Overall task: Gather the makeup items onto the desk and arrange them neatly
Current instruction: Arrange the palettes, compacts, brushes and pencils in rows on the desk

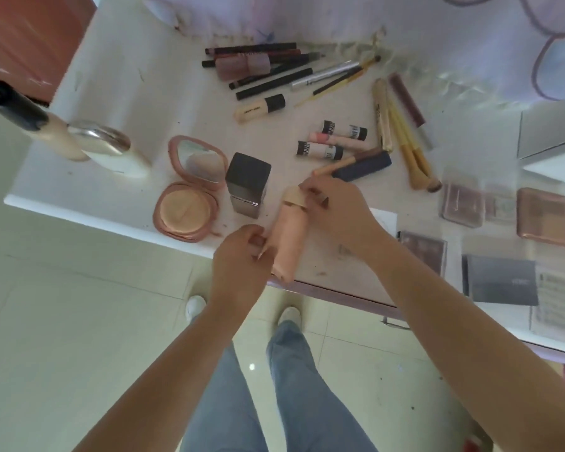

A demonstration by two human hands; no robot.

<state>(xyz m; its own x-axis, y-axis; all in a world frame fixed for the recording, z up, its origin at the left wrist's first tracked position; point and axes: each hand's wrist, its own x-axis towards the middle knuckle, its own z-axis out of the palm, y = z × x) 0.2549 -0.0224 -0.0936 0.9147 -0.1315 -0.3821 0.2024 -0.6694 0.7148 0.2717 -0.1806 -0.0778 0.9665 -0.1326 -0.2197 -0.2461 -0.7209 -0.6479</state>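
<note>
A peach-pink tube lies near the front edge of the white desk. My right hand pinches its cap end, and my left hand holds its lower end with curled fingers. Left of the tube stand a dark square bottle and an open pink powder compact with its mirror up. Pencils and liners lie at the back. Small tubes, yellow-handled brushes and a navy stick lie behind my right hand.
Two tall bottles stand at the desk's left end. Eyeshadow palettes and a grey card case lie on the right. A white box sits at the far right. A pale cloth covers the back. Tiled floor lies below.
</note>
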